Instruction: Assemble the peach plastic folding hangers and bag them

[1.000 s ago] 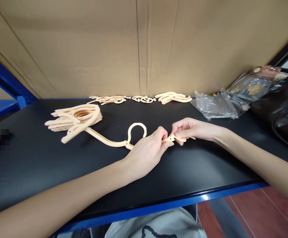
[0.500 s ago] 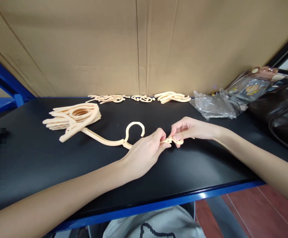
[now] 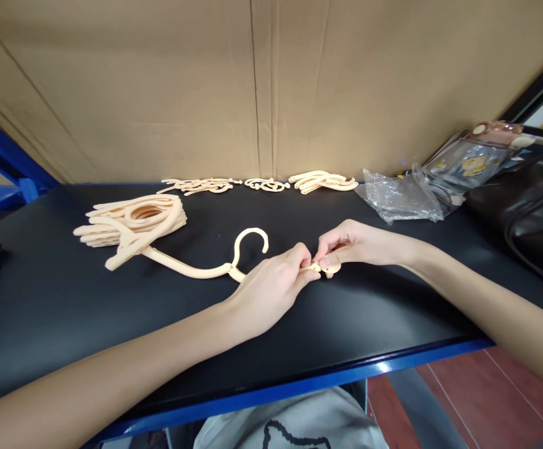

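Looking at the cream hanger (image 3: 191,272), can you say where it is?

It's to the right of the hanger stack (image 3: 128,232), a bit nearer the person. Its left end meets the stack's front. I can't tell if it lies over or under.

Which way does it point?

Its long way goes side to side, from the stack out to the right. The hook (image 3: 251,231) stands up away from the person. Its tip curls round to the right and back.

What about the hands?

The left hand (image 3: 274,284) is right of the stack, curled around the hanger, finger and thumb squeezed tight. The right hand (image 3: 346,246), farther from the stack, pinches a small cream piece (image 3: 333,269). I can't tell if that joins the hanger.

Anything else?

Behind the stack and to its right sit thin cream parts (image 3: 201,185), curly parts (image 3: 266,185) and thick curved parts (image 3: 322,182). Farthest right of it are a clear plastic bag (image 3: 400,196) and a dark bag (image 3: 528,206).
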`<action>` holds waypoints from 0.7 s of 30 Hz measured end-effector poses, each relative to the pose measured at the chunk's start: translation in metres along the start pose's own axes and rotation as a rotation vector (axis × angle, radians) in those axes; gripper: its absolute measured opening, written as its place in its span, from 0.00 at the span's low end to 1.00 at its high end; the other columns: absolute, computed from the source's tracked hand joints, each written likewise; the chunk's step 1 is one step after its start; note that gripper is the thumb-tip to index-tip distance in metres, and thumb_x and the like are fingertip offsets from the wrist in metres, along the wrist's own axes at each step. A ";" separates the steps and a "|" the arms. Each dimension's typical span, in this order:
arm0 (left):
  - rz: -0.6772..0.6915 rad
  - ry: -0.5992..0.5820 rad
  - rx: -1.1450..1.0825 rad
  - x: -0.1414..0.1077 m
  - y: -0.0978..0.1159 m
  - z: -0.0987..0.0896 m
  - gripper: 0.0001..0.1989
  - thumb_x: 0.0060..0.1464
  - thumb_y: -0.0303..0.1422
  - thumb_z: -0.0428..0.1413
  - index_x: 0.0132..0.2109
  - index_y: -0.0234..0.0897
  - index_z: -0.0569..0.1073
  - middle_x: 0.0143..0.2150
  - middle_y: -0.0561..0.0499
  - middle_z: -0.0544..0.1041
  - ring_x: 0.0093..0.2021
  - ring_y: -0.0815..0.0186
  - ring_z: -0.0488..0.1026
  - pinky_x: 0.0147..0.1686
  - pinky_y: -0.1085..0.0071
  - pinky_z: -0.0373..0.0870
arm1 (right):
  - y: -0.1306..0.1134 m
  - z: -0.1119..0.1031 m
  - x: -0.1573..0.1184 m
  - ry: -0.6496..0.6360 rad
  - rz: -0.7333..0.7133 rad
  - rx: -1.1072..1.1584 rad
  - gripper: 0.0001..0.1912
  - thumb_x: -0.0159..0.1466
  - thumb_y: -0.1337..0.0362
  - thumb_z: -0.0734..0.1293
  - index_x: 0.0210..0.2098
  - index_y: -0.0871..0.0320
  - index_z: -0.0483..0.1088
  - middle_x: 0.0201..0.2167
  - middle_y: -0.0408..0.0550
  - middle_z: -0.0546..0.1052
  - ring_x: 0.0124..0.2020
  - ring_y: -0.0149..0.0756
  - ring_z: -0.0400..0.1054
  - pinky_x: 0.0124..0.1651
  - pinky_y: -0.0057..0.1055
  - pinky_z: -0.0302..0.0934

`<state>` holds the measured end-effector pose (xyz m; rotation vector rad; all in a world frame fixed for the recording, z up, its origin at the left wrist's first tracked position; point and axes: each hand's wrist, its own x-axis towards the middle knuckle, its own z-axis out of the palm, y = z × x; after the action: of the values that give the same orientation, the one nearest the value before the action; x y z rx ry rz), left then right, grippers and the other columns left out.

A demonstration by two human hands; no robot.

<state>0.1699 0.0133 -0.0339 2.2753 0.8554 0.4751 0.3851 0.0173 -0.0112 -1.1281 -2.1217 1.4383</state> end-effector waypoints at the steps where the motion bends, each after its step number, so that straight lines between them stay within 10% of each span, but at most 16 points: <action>1: 0.003 0.010 -0.003 0.000 0.000 0.000 0.11 0.64 0.36 0.47 0.32 0.39 0.56 0.28 0.58 0.64 0.26 0.71 0.61 0.25 0.72 0.54 | -0.002 0.000 -0.001 0.016 -0.005 -0.040 0.13 0.60 0.57 0.68 0.33 0.62 0.74 0.26 0.43 0.74 0.29 0.29 0.67 0.34 0.26 0.59; 21: 0.347 0.134 0.734 -0.004 0.007 -0.006 0.07 0.63 0.33 0.48 0.39 0.35 0.68 0.36 0.51 0.70 0.37 0.62 0.65 0.35 0.65 0.63 | -0.003 -0.004 -0.008 0.061 -0.097 -0.466 0.14 0.58 0.52 0.69 0.33 0.57 0.73 0.28 0.40 0.72 0.30 0.29 0.64 0.34 0.26 0.54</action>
<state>0.1671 0.0091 -0.0251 3.1276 0.7814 0.5285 0.3920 0.0130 -0.0051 -1.1813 -2.5013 0.8748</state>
